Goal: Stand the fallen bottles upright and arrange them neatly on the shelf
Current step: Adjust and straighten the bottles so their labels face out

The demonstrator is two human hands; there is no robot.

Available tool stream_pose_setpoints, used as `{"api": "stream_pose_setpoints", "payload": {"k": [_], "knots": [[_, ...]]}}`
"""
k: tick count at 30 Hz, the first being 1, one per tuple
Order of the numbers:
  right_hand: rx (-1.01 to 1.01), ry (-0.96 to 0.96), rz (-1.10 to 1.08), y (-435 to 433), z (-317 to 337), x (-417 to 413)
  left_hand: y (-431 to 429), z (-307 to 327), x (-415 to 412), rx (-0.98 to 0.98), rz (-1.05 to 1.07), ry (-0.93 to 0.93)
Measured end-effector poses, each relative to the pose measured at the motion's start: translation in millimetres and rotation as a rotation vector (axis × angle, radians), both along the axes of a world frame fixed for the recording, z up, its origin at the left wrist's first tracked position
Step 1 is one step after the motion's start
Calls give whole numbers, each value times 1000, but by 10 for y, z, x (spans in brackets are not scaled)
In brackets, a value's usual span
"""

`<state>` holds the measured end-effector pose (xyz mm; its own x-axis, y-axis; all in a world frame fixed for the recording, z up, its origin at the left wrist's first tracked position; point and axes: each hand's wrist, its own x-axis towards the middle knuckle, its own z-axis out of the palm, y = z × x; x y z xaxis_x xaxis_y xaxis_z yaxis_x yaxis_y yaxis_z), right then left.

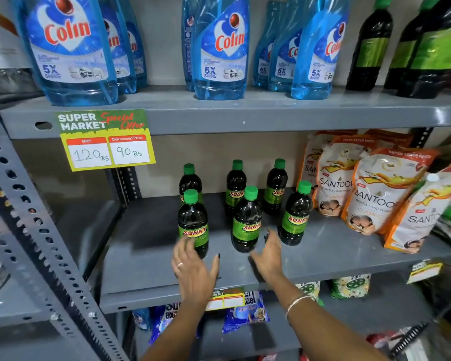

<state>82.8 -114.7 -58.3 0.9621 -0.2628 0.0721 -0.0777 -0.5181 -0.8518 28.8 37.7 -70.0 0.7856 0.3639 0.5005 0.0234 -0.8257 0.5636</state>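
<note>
Several dark Sunny bottles with green caps stand upright on the grey middle shelf, in a back row and a front row. The front row holds a left bottle, a middle bottle and a right bottle. My left hand is open, its fingers against the base of the front left bottle. My right hand is open just right of the front middle bottle's base, close to it. Neither hand grips anything.
Orange Santoor refill pouches lean at the right of the same shelf. Blue Colin bottles and dark bottles fill the shelf above. A price tag hangs from its edge. A perforated steel upright runs down the left.
</note>
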Motion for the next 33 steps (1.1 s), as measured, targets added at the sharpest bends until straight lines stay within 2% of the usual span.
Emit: {"api": "stream_pose_setpoints", "payload": {"k": [3,5,8,12,15,18,27,33], "knots": [[-13,-20,-151,-315,-9,-40,-253,-56,-25,206,-140,-20],[1,-29,-235,-536,4,-39,-429,-19,-2,137,-224,-11],[20,-11,-266,-934,54,40,-749,112,117,-91,-271,78],[39,-13,-138,-1276,121,230,-990,198,356,-428,-121,168],[99,-4,-2,-1351,113,344,-1117,189,482,-562,-44,177],[141,5,59,-1301,28,470,-1211,203,540,-600,11,161],[90,-37,106,-1246,28,607,-1276,235,682,-665,104,126],[108,61,227,-1422,126,659,-1296,252,677,-651,135,144]]}}
